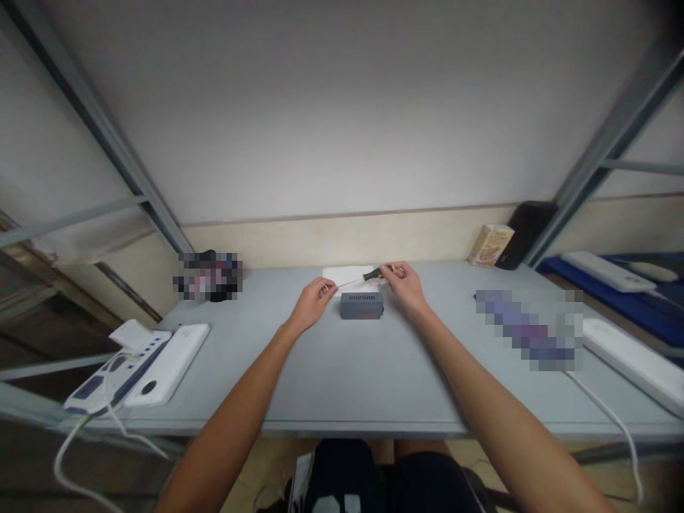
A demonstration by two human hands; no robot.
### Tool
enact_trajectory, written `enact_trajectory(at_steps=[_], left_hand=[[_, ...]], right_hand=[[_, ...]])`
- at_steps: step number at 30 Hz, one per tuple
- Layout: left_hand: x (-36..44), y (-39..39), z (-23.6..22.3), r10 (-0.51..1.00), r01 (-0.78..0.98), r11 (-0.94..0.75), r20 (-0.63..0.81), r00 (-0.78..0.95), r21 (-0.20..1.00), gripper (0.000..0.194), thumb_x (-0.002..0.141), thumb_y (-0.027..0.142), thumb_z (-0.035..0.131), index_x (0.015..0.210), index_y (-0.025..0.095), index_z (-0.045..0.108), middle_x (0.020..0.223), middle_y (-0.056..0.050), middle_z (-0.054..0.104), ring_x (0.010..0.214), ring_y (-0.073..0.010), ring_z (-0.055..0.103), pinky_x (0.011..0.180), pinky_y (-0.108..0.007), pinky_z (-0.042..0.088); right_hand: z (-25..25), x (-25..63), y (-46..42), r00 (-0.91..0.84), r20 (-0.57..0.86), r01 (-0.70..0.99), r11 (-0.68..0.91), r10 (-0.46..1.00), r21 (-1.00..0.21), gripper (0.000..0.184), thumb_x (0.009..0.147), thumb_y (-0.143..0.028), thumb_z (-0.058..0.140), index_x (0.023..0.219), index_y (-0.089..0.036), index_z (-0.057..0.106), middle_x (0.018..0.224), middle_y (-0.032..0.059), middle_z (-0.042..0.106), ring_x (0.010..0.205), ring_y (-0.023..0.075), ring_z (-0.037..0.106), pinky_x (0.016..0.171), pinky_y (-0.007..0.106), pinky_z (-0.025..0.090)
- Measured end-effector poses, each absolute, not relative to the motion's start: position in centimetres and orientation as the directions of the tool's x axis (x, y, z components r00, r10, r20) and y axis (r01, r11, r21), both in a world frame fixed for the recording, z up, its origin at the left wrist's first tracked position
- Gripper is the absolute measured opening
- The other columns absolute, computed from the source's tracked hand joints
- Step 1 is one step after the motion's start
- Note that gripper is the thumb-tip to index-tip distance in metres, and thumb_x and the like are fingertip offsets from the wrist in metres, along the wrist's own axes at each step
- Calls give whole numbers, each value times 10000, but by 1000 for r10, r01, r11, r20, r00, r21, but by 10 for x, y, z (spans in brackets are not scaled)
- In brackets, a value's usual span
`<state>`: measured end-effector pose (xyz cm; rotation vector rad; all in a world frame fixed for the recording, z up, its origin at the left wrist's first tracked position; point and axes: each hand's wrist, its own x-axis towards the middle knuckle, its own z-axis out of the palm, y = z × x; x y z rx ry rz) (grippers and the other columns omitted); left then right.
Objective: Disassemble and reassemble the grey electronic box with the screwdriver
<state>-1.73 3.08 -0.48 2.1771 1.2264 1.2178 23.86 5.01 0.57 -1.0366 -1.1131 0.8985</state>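
Note:
A screwdriver [374, 273] with a black and yellow handle and a thin metal shaft is held across both hands, above a grey box. My right hand [406, 286] is closed around its handle. At the other end, my left hand [314, 302] pinches the tip of the shaft; whether something small is also between those fingers is too tiny to tell. Just below the shaft, the grey box [362, 306] with a slotted top stands on the table, touched by neither hand. Behind it lies a white sheet or pad [342, 273], partly hidden by the tool and the box.
The grey table [363, 377] meets a wall at the back. To the left are a power strip [120, 367], a white flat device [174, 363] and a blurred dark object [211, 276]. A small carton [491, 246], black case [529, 231] and long white bar [633, 360] are right.

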Motion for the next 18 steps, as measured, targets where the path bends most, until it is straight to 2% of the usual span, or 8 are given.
enact_trajectory(at_steps=[6, 10, 18], left_hand=[[-15, 31, -7, 874, 461, -481, 450, 183, 746, 225, 919, 363, 607, 896, 158, 699, 834, -30, 655, 731, -150, 544, 705, -266, 429], [-14, 32, -7, 893, 427, -447, 423, 156, 786, 253, 887, 394, 641, 900, 151, 708, 822, -32, 666, 724, -150, 555, 701, -268, 435], [-14, 31, -4, 896, 434, -439, 418, 149, 787, 252, 872, 399, 667, 888, 155, 729, 796, -27, 664, 711, -151, 548, 691, -273, 432]], right_hand=[[7, 240, 51, 210, 322, -57, 341, 923, -938, 566, 626, -660, 833, 881, -202, 620, 797, 39, 736, 719, 170, 663, 695, 289, 477], [10, 240, 50, 210, 363, -46, 381, 908, -924, 553, 641, -651, 832, 886, -209, 606, 782, 30, 729, 690, 166, 660, 662, 285, 471], [12, 238, 49, 223, 365, -31, 381, 904, -924, 557, 658, -666, 811, 890, -207, 598, 754, 31, 717, 687, 170, 662, 642, 276, 466]])
